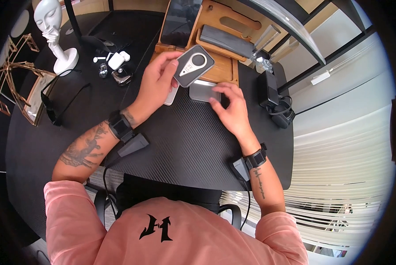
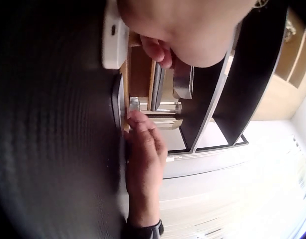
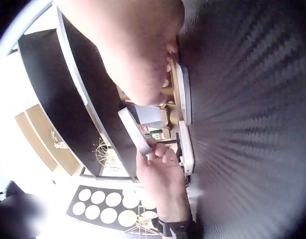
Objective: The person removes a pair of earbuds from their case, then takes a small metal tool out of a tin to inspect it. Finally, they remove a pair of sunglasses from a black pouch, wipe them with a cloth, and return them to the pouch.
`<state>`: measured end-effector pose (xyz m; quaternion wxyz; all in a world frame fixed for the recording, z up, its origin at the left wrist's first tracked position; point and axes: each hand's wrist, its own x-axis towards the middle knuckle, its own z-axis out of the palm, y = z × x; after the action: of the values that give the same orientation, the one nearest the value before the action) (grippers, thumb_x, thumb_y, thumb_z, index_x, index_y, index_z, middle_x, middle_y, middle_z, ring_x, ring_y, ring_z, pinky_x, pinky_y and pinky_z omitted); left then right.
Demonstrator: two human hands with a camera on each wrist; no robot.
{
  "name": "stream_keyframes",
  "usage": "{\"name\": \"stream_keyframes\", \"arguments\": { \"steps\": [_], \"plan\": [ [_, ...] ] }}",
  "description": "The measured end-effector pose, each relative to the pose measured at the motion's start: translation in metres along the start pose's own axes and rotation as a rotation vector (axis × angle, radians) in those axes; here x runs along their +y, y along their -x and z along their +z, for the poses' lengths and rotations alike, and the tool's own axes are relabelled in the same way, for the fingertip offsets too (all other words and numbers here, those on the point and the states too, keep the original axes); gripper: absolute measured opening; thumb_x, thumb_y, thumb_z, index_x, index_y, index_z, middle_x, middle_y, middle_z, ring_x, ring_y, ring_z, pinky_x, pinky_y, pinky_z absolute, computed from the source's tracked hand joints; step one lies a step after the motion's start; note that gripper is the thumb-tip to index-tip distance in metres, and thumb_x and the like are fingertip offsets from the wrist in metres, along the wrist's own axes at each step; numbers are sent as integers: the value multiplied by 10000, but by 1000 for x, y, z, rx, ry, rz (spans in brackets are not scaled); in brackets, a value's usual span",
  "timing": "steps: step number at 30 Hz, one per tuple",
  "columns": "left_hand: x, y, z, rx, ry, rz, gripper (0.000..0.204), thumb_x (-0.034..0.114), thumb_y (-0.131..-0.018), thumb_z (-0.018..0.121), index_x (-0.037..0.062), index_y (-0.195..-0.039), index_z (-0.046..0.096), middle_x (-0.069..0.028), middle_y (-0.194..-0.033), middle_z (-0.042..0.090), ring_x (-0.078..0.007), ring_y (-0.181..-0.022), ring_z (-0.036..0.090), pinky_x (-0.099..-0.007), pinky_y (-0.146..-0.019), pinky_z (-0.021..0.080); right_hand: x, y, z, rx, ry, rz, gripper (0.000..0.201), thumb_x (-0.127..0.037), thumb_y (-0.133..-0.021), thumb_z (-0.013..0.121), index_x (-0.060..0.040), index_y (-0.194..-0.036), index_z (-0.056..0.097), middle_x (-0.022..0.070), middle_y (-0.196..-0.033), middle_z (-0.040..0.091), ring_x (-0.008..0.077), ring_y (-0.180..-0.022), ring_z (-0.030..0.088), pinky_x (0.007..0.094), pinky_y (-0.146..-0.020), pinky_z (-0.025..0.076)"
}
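Observation:
My left hand (image 1: 156, 79) pinches a flat grey rectangular case (image 1: 202, 60) by its left edge, thumb on its face, holding it tilted above the desk. A ring and a pale teardrop-shaped panel mark that face; in the right wrist view the case shows as a thin slab (image 3: 134, 131). Below the left hand, a white block (image 2: 113, 37) with a small port slot lies on the desk. My right hand (image 1: 233, 106) has its thumb and bent fingers spread over the right end of a second flat case (image 1: 201, 92), grey and translucent-looking, which lies on the desk.
A wooden desk stand (image 1: 226, 70) holds a dark phone-like screen (image 1: 180, 22) and a grey case (image 1: 226, 39). At left are sunglasses (image 1: 52, 106), white earbuds (image 1: 116, 60), a white figurine (image 1: 65, 57) and a wooden wheel model (image 1: 12, 70). Black devices (image 1: 277, 104) stand at right.

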<state>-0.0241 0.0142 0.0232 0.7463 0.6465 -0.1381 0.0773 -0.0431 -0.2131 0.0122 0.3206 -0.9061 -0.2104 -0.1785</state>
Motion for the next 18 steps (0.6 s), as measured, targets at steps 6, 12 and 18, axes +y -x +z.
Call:
{"name": "stream_keyframes", "arguments": {
  "steps": [6,12,18],
  "plan": [
    [-4,-13,-14,37,-98,3,251,166,-977,459,22,-1156,562,-21,-847,641,-46,-605,517,-182,-531,410,-8,2,-3,-111,2,55,188,-143,-680,770,-45,-805,670,146,-1207,538,335,-1142,488,387,-964,412],
    [0,-14,-15,-15,-209,-16,234,155,-974,461,33,-1133,580,-6,-777,630,-33,-584,513,-170,-515,402,-6,2,-2,-157,-61,30,198,-141,-654,789,-43,-727,634,140,-1207,538,334,-1148,494,413,-985,384],
    [9,-22,-27,-78,-731,252,228,135,-938,497,7,-1117,555,-89,-736,649,-135,-644,618,-275,-556,464,-6,3,-2,-153,-72,33,207,-148,-656,790,-40,-719,625,134,-1196,541,331,-1134,508,415,-979,383]
  ]
}}
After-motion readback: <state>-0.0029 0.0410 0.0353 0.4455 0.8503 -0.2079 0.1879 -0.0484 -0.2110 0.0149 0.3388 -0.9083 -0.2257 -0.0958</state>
